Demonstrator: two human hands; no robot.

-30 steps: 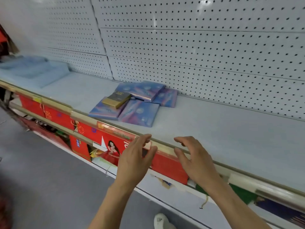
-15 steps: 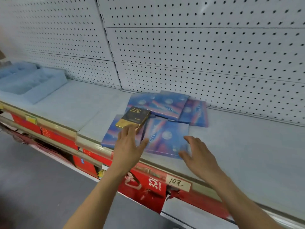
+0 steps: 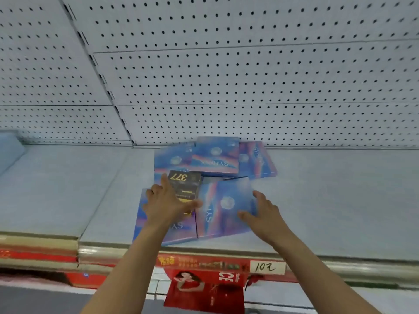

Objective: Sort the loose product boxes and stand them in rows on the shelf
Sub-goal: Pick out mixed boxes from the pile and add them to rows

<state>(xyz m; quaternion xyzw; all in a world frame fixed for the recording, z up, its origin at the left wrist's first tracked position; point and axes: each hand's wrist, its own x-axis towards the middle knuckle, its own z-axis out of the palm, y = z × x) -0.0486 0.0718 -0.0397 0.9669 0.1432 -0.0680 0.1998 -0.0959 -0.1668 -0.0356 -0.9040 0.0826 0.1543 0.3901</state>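
Observation:
Several flat blue-and-pink boxes lie loose in a pile on the pale shelf (image 3: 68,189), none standing. A small black and gold box (image 3: 184,183) marked 377 lies on top of the front left blue box (image 3: 163,225). My left hand (image 3: 167,205) is on the small box's near end, fingers along its left side and thumb across its near edge. My right hand (image 3: 265,211) rests with spread fingers on the right edge of the front right blue box (image 3: 224,207). Three more blue boxes (image 3: 215,155) overlap behind, against the back wall.
A white pegboard wall (image 3: 249,87) backs the shelf. The shelf's front rail carries a handwritten price tag (image 3: 267,267). Red packages (image 3: 204,288) hang on the level below. A blue tray's edge (image 3: 9,148) shows at the far left.
I have come closer to the shelf and both hands have reached forward: the left onto the black and gold box, the right onto the front right blue box.

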